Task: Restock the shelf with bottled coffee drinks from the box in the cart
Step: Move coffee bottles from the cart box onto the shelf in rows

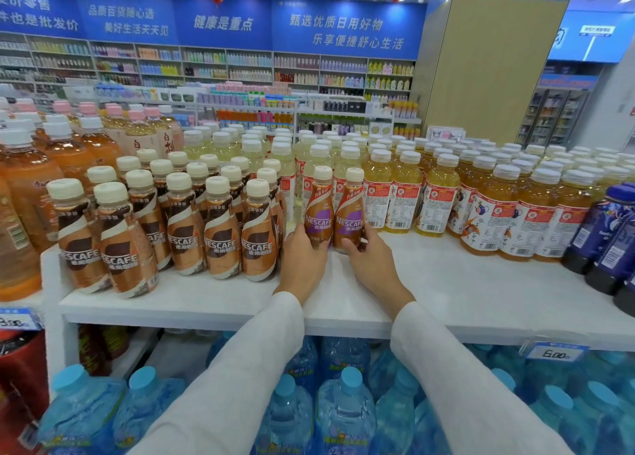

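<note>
Gripping two small coffee bottles on the white shelf (446, 282), the person has one in each hand; the left hand (302, 258) curls round the left bottle (320, 210) low on its body, the right hand (369, 260) round the right bottle (351, 210) likewise; both stand upright, side by side, between the brown coffee row (220, 227) and the yellow tea bottles (405, 193); full and stiff, they look light enough for one hand, though the glossy sleeve may slip; a low grip seems steadiest.

Bare shelf top (446, 282) open toward the front edge — walled left by coffee bottles (220, 234), behind and right by tea bottles (436, 200).
</note>
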`<state>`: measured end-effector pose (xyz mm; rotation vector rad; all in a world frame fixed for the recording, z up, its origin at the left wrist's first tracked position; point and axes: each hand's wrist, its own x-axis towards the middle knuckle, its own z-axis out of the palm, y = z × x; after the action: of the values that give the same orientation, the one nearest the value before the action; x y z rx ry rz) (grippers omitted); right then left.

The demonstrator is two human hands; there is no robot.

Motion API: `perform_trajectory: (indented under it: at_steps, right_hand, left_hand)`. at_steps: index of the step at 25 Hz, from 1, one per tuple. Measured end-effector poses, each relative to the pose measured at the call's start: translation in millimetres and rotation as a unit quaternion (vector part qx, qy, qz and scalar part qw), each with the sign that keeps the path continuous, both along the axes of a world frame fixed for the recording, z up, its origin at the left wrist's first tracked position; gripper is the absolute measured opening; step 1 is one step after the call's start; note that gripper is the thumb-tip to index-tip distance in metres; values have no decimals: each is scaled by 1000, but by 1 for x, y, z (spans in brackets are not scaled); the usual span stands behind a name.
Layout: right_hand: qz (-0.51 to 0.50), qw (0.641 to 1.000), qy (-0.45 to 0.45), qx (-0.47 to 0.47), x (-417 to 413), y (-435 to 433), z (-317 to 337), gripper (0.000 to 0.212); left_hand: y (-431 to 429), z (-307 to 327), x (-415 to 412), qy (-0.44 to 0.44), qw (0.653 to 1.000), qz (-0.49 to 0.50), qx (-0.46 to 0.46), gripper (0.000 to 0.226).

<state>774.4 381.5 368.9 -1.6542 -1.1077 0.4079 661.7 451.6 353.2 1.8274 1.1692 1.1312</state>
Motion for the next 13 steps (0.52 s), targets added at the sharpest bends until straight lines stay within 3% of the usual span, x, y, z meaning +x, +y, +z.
perform_trajectory:
  at_steps: [3,8,13]
  right_hand:
    - [8,1000,-23,-8,-13,-29,0,46]
    - [20,999,-45,-17,-42,-97,-14,58]
    - [88,996,0,15,-83,-156,-28,55]
  left_hand:
    - [-22,4,-11,1,1000,-17,-1,44]
    - [-90,-2,-43,15,1000,10,4,59]
    - [-172,-22,-104,-95,995,31,-18,47]
